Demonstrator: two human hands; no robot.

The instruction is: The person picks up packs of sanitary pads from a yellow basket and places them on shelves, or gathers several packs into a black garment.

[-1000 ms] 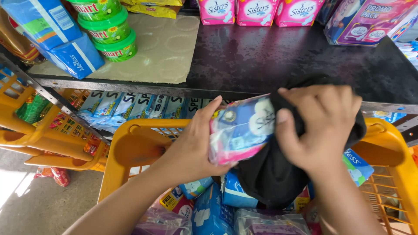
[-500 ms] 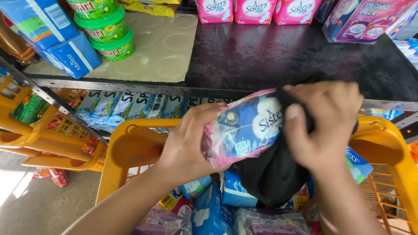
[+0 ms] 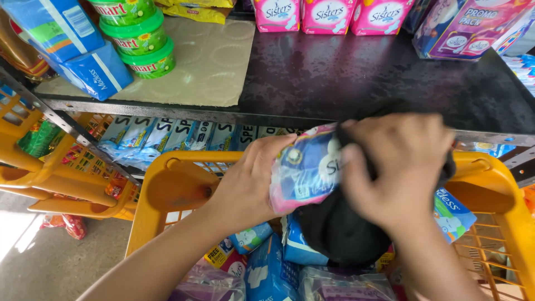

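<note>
The soft blue-and-pink packet (image 3: 306, 167) sits just above the yellow basket (image 3: 173, 184), looking light, squashy and slick in its plastic wrap, best pinched by its edges. The left hand (image 3: 248, 184) clasps its left end, while the right hand (image 3: 401, 167), blurred, presses a black cloth (image 3: 340, 228) against it, probably gripping both.

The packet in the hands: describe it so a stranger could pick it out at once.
Start at the yellow basket below the dark shelf. Above its rim, the left hand grips a soft packet while the right hand presses a black cloth against it. Unlike the packets lying in the basket, it is blue and white with a pink edge.
</note>
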